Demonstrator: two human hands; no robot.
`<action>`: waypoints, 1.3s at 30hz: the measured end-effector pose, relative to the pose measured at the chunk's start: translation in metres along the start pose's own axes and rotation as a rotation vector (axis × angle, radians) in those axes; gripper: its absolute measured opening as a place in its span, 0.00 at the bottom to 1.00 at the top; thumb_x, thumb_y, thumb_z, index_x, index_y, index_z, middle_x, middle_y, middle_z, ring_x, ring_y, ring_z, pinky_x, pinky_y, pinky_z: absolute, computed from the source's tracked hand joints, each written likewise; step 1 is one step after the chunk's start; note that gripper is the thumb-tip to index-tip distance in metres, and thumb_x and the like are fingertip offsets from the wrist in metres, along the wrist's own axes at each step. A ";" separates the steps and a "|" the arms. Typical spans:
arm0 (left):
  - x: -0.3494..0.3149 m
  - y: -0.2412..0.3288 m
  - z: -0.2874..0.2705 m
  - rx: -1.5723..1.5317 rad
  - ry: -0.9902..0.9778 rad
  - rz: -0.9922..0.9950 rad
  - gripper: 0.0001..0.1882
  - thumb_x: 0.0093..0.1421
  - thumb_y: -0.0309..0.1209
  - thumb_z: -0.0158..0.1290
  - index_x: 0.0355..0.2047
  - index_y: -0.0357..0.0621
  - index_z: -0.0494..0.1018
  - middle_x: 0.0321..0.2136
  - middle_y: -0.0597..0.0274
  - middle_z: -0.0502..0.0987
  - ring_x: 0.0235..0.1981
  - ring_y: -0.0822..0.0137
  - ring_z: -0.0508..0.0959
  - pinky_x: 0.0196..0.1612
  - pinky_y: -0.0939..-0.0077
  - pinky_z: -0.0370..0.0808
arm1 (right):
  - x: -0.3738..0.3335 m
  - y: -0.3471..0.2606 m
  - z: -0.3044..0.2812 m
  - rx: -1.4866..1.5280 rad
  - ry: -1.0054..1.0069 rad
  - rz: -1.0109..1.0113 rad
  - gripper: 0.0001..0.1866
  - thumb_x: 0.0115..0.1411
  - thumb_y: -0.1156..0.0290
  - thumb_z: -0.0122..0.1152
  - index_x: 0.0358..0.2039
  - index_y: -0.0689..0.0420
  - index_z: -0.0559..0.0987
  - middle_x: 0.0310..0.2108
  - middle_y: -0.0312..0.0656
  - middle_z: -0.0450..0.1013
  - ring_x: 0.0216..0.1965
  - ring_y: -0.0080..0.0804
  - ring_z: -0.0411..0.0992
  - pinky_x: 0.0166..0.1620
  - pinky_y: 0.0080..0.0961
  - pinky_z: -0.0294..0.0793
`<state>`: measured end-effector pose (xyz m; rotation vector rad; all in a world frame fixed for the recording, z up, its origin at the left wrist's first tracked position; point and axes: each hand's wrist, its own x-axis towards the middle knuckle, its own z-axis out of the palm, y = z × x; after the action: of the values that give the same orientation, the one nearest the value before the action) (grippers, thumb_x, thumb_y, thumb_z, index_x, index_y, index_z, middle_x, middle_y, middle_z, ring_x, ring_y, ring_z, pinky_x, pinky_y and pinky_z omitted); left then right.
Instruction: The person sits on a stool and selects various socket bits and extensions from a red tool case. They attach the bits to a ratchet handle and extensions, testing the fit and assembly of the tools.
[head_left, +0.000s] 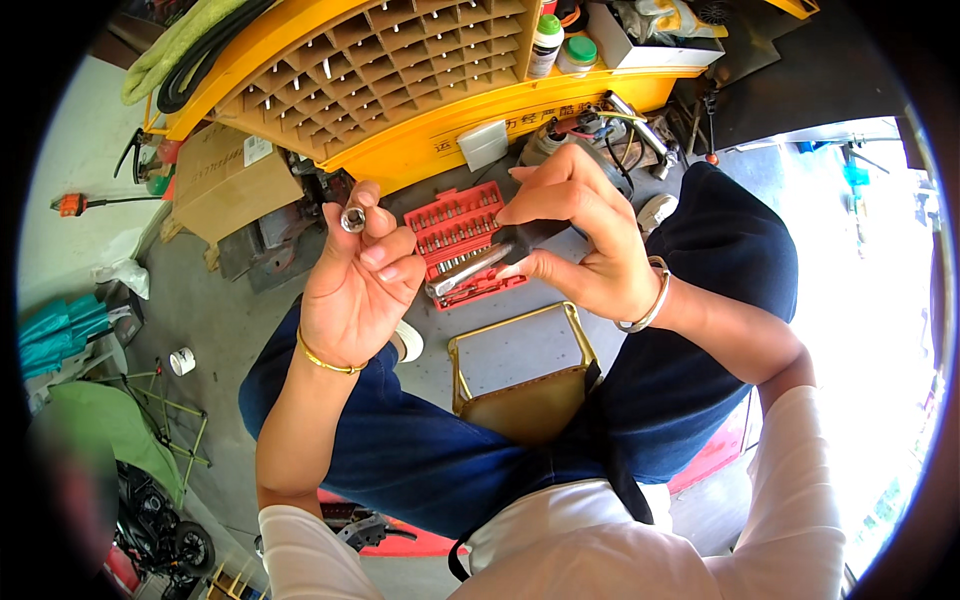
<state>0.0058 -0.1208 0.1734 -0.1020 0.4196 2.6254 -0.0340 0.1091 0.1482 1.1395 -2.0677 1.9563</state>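
Note:
My left hand (362,275) is raised on the left, pinching a small silver socket (353,219) between thumb and index finger. The socket's open end faces up toward me. Across from it, my right hand (588,240) grips a ratchet wrench (470,270) by its dark handle, thumb below and fingers above. The metal head of the wrench points left, toward my left hand, and does not touch the socket. Below and behind the wrench lies an opened red socket-set case (440,212) on the floor, with rows of small bits and sockets inside.
A yellow cabinet with a cardboard compartment grid (400,75) stands ahead, bottles (546,45) on its top. A cardboard box (232,180) sits to its left. Between my knees is a gold-framed low stool (522,405). A white cup-like container (182,361) lies on the left floor.

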 end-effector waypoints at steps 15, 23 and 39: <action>-0.003 -0.011 0.009 0.332 -0.036 0.092 0.13 0.60 0.40 0.51 0.38 0.47 0.64 0.26 0.59 0.74 0.26 0.71 0.71 0.30 0.81 0.64 | 0.001 0.008 0.007 0.031 0.144 -0.057 0.19 0.41 0.74 0.70 0.36 0.58 0.74 0.33 0.37 0.69 0.34 0.33 0.64 0.38 0.26 0.66; -0.003 -0.012 0.011 0.408 -0.011 0.100 0.13 0.60 0.40 0.52 0.36 0.46 0.64 0.25 0.58 0.75 0.26 0.70 0.72 0.30 0.80 0.64 | -0.001 0.010 0.008 0.100 0.176 -0.051 0.21 0.43 0.73 0.69 0.38 0.58 0.72 0.35 0.39 0.70 0.34 0.35 0.64 0.39 0.28 0.66; -0.001 -0.008 0.000 0.446 0.020 0.130 0.11 0.61 0.35 0.51 0.39 0.43 0.66 0.36 0.48 0.77 0.29 0.73 0.75 0.35 0.82 0.70 | -0.002 0.015 0.008 0.060 0.133 -0.062 0.19 0.46 0.74 0.67 0.39 0.60 0.73 0.34 0.40 0.71 0.32 0.35 0.65 0.37 0.27 0.66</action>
<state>0.0108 -0.1143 0.1718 0.0468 1.0349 2.5862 -0.0376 0.1015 0.1335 1.0402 -1.8978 2.0189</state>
